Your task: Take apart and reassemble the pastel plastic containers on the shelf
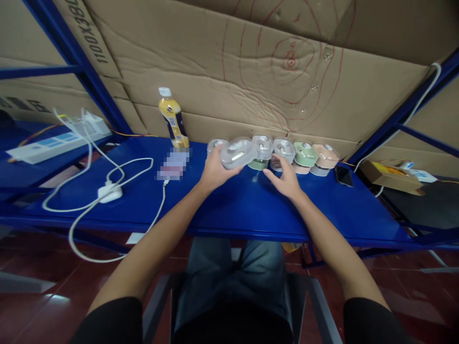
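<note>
My left hand (218,169) is closed on a grey plastic case with a clear lid (237,152), tilted above the blue shelf. To the right, my right hand (284,177) has its thumb and fingers apart, close to the front of a grey case (284,149) in the row; whether it touches cannot be made out. Stacked in that row are another grey case (263,146) over a green one (258,164), a green case (305,154) and a pink case (325,155). Partly behind my left hand stands one more clear-lidded case (215,144).
A yellow drink bottle (174,117) stands at the back left, near a blurred-out flat item (173,164) with a cable. A white charger (110,192) and looping cables lie further left. At right are a phone (344,176) and an open cardboard box (390,177). Cardboard (201,57) walls the back.
</note>
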Action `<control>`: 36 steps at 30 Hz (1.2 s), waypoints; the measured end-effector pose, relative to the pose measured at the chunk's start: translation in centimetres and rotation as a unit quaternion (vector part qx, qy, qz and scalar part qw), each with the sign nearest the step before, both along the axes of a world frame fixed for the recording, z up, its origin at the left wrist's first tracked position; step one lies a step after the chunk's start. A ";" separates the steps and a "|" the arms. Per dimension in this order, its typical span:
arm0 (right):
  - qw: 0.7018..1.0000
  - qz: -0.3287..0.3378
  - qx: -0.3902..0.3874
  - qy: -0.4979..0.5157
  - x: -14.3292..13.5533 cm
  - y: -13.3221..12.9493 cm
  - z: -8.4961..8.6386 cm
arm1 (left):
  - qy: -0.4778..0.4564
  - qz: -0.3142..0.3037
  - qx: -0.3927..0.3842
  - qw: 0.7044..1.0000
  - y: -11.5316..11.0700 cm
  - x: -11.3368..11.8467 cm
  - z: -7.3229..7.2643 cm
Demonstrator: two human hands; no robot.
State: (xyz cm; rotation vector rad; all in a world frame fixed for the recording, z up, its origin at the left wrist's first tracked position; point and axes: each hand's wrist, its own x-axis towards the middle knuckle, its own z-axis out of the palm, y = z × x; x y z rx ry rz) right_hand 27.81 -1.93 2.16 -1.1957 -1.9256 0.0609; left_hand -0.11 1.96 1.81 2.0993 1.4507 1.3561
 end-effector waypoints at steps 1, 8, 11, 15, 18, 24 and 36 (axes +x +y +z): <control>0.999 -0.030 0.027 -0.011 -0.1 0.0 0.2 | -0.010 0.050 0.005 0.999 0.2 -0.1 0.3; 0.965 -0.138 0.072 -0.213 -2.4 2.4 1.2 | 0.097 0.200 -0.046 0.974 2.6 2.7 3.4; 0.954 -0.152 0.050 -0.255 -3.4 4.0 1.4 | 0.162 0.212 -0.053 0.962 3.7 5.2 4.5; 0.949 -0.164 0.026 -0.268 -3.9 5.1 1.4 | 0.223 0.217 -0.043 0.949 4.3 7.4 4.5; 0.948 -0.160 0.018 -0.274 -4.0 5.2 1.2 | 0.240 0.214 -0.031 0.946 4.5 7.6 3.7; 0.958 -0.140 0.028 -0.248 -3.6 5.3 1.0 | 0.204 0.169 0.012 0.964 5.2 6.8 1.7; 0.964 -0.116 0.042 -0.234 -3.0 5.5 1.0 | 0.208 0.155 -0.011 0.966 5.4 6.0 -0.1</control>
